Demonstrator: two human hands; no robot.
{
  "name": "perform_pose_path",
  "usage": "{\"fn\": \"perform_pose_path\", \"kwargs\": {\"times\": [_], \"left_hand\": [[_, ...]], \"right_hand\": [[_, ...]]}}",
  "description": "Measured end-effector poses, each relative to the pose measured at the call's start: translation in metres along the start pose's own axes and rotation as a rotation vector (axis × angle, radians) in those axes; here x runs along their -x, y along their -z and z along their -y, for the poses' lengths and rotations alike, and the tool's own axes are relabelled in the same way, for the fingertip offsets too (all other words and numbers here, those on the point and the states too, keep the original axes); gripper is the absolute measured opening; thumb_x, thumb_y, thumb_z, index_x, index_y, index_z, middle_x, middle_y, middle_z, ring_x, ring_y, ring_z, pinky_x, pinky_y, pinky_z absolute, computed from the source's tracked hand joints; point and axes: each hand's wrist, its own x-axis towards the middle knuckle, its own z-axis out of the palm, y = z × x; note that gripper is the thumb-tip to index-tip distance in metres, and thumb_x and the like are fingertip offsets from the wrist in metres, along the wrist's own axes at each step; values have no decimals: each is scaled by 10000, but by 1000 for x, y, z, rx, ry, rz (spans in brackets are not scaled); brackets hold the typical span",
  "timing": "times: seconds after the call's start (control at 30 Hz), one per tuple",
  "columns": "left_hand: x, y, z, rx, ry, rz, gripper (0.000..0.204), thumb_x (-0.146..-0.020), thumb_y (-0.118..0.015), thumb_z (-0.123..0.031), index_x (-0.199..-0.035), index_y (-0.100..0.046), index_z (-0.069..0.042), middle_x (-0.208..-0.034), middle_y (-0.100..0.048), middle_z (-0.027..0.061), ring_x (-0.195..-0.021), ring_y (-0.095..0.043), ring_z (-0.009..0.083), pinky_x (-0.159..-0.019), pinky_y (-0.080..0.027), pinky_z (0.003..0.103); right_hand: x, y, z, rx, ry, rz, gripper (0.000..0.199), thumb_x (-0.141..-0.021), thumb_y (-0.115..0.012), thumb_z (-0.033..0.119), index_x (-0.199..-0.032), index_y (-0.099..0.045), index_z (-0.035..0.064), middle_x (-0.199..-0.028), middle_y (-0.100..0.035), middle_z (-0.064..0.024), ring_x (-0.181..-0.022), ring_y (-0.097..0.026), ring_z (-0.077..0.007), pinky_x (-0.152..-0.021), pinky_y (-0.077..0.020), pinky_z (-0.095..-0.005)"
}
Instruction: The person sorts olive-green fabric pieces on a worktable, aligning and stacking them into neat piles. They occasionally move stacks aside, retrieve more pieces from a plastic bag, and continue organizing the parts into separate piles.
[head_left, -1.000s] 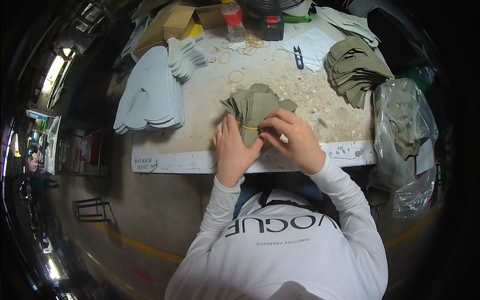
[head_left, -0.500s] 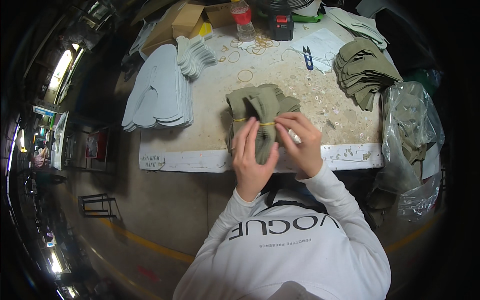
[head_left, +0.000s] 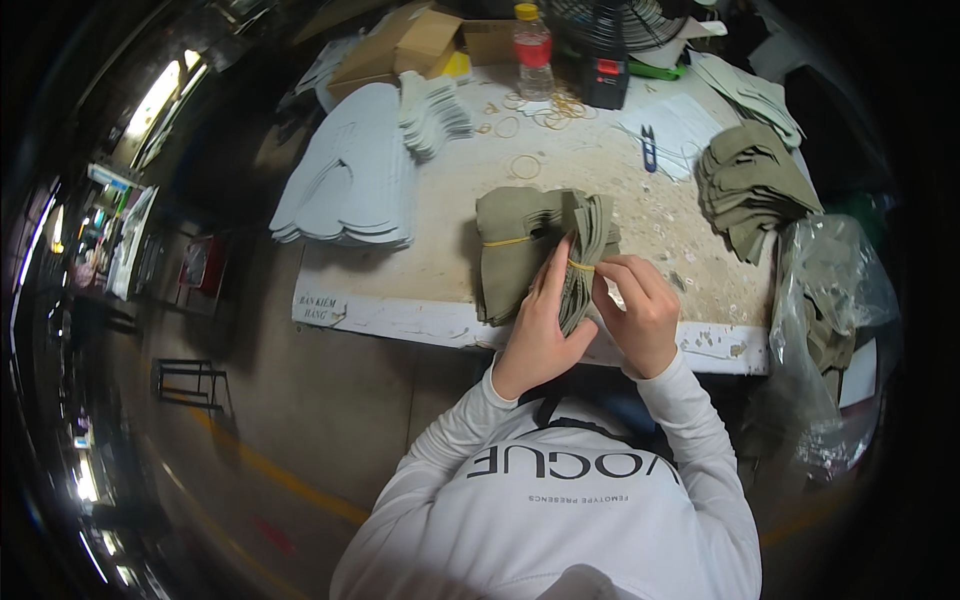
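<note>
A bundle of olive fabric pieces (head_left: 590, 225) stands on edge at the front of the table, a yellow rubber band (head_left: 580, 266) round its middle. My left hand (head_left: 540, 345) has straight fingers along the bundle's left face, its thumb by the lower end, holding it between them. With thumb and forefinger, my right hand (head_left: 645, 312) pinches the band at the bundle's right side. Just left lies another olive bundle (head_left: 508, 270), also banded and partly hidden behind my left fingers.
Grey-white cut pieces (head_left: 345, 170) are stacked at left. Thread snips (head_left: 649, 150), loose rubber bands (head_left: 525, 167), a bottle (head_left: 532, 55) and a black battery pack (head_left: 605, 80) lie farther back. Olive pieces (head_left: 750, 185) and a clear plastic bag (head_left: 835, 290) are at right.
The bundle between my hands has turned from lying flatter to standing on edge, its layers showing. My left fingers have slid along its left face. The whole view has shifted slightly.
</note>
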Motion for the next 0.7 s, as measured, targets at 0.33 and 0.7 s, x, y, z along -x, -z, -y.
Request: {"fn": "perform_pose_path", "kwargs": {"times": [0.33,0.7], "left_hand": [[19,42,7,56,198,240,683,-799,-661,-98,-1379,-367,113,-1212,-591,308,-1156,-597,393,-963,-470,381],[30,44,-12,140,168,363,886,-821,-609,-94,-1541,-101,-3,-1256,-565,300,-1005,-630,443,-887,-496,410]], "right_hand": [[-10,27,-3,-1005,-684,692,34,-874,-650,67,-874,-632,38,-784,-581,70,-706,-484,10,-606,-375,-182],[-35,18,-44,-1175,-995,496,105,-921,-633,157,-887,-640,59,-599,-400,116,-477,-284,20,-439,-184,-181]]}}
